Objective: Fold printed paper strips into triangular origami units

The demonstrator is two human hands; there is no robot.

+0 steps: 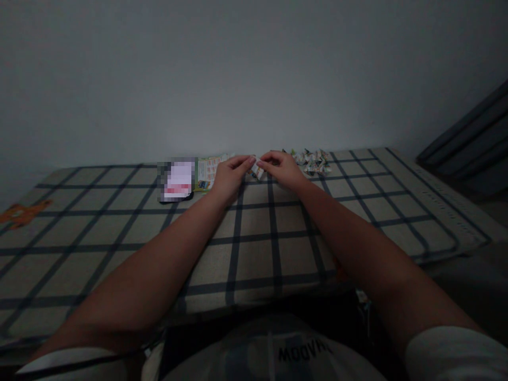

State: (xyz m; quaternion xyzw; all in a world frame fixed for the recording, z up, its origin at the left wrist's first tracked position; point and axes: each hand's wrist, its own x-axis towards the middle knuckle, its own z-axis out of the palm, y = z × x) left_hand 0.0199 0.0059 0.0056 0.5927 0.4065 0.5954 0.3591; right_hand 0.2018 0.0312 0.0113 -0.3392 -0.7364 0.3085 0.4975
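A small piece of printed paper (259, 168), white with coloured marks and seemingly folded, is held between both hands above the far part of the table. My left hand (232, 172) pinches its left side with thumb and fingertips. On the other side, my right hand (282, 166) grips it the same way. Several small pointed, folded-looking printed paper pieces (316, 161) lie just to the right of my right hand. Left of my left hand is a printed sheet or booklet (206, 172) with a green edge, partly covered by the hand.
A checked cloth (254, 248) covers the table, which meets a plain wall (254, 74). A pixelated phone-like object (178, 179) lies left of the printed sheet. An orange figure (24, 212) shows at the far left. Dark curtain-like fabric (472, 132) hangs at right.
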